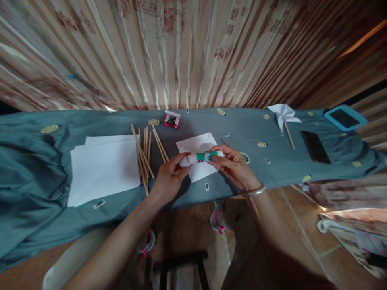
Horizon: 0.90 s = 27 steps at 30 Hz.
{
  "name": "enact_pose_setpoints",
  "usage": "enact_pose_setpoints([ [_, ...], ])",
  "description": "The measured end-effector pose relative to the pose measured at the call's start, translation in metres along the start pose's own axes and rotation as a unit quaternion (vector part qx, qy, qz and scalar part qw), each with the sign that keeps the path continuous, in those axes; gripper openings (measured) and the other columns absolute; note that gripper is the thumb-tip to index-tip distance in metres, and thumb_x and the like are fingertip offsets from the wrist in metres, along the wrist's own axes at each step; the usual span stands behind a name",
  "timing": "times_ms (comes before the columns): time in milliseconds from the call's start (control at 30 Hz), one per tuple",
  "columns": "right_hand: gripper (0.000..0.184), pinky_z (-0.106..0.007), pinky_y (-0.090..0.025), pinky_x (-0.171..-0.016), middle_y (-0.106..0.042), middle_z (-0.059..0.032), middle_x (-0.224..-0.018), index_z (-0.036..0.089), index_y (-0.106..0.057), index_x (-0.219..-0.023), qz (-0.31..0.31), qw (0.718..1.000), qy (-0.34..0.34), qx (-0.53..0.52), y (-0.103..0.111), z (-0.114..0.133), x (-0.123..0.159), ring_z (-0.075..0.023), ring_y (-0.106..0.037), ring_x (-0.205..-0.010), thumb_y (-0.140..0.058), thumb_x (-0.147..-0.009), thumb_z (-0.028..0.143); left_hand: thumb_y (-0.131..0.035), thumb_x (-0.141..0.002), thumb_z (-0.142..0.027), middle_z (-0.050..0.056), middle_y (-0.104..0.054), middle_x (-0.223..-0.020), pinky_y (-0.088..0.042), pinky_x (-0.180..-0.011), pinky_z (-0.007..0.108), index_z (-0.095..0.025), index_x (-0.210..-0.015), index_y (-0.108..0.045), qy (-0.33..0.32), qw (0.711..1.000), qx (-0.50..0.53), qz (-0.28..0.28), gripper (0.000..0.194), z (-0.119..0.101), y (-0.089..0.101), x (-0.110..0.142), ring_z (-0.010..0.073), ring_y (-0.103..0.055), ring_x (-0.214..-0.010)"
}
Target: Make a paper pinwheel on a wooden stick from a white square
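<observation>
A white and green glue stick [201,157] is held level between my two hands, above a square of white paper [196,143]. My left hand [172,173] pinches its white cap end with thumb and fingers. Around the other end of its body my right hand [234,165] is closed. The paper lies on the cloth with crease lines near its upper right corner. Partly hidden behind my right hand is a pair of scissors [246,157]; a yellow-green handle loop and a blade tip show.
Left of the paper lie several wooden sticks [144,153] and a stack of white sheets [104,169]. A small red box [172,120] of dark pins stands behind. Rightward are a paper pinwheel [284,114] on a stick, a phone [315,147] and a blue-framed device [345,117].
</observation>
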State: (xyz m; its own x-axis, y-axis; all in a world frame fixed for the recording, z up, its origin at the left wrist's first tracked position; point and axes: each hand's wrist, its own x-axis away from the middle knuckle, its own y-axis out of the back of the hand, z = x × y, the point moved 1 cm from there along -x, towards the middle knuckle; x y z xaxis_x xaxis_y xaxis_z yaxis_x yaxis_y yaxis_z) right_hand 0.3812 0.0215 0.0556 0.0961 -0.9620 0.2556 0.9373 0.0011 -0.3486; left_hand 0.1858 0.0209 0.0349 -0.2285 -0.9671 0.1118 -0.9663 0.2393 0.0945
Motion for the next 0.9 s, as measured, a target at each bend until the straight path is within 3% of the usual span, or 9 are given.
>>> enact_pose_setpoints([
  [233,0.024,-0.022,-0.05,-0.069,-0.067,0.0038,-0.078,0.02,-0.069,-0.086,0.038,0.994,0.033,0.093,0.001,0.002,0.0,-0.0072,-0.059,-0.068,-0.082,-0.065,0.021,-0.058,-0.082,-0.027,0.01,-0.07,-0.114,-0.052,-0.089,0.038,-0.014,-0.118,-0.063,-0.055,0.992,-0.117,0.007,0.039,0.003,0.009,0.007,0.0227,-0.066,-0.098],
  [567,0.025,-0.019,-0.049,-0.064,-0.068,0.0027,-0.076,0.017,-0.068,-0.084,0.101,0.983,-0.032,0.151,0.0,0.0,0.001,-0.0066,-0.061,-0.066,-0.083,-0.065,0.024,-0.051,-0.09,-0.023,0.012,-0.068,-0.118,-0.051,-0.095,0.038,-0.015,-0.121,-0.061,-0.182,0.952,-0.241,0.051,0.034,0.004,0.017,0.02,0.0218,-0.065,-0.106],
  [767,0.024,-0.019,-0.046,-0.06,-0.067,0.0025,-0.075,0.016,-0.066,-0.082,0.174,0.964,-0.078,0.187,0.003,-0.003,0.001,-0.007,-0.06,-0.065,-0.082,-0.067,0.025,-0.04,-0.094,-0.017,0.012,-0.065,-0.113,-0.054,-0.091,0.035,-0.015,-0.124,-0.056,-0.222,0.919,-0.314,0.082,0.034,0.003,0.018,0.03,0.0201,-0.065,-0.101],
  [900,0.024,-0.018,-0.047,-0.061,-0.067,0.0027,-0.076,0.016,-0.064,-0.081,0.19,0.961,-0.098,0.176,0.001,-0.007,0.001,-0.0064,-0.059,-0.065,-0.082,-0.067,0.024,-0.039,-0.095,-0.013,0.011,-0.065,-0.112,-0.055,-0.089,0.035,-0.016,-0.124,-0.054,-0.244,0.902,-0.344,0.092,0.033,0.003,0.018,0.036,0.0197,-0.065,-0.099],
])
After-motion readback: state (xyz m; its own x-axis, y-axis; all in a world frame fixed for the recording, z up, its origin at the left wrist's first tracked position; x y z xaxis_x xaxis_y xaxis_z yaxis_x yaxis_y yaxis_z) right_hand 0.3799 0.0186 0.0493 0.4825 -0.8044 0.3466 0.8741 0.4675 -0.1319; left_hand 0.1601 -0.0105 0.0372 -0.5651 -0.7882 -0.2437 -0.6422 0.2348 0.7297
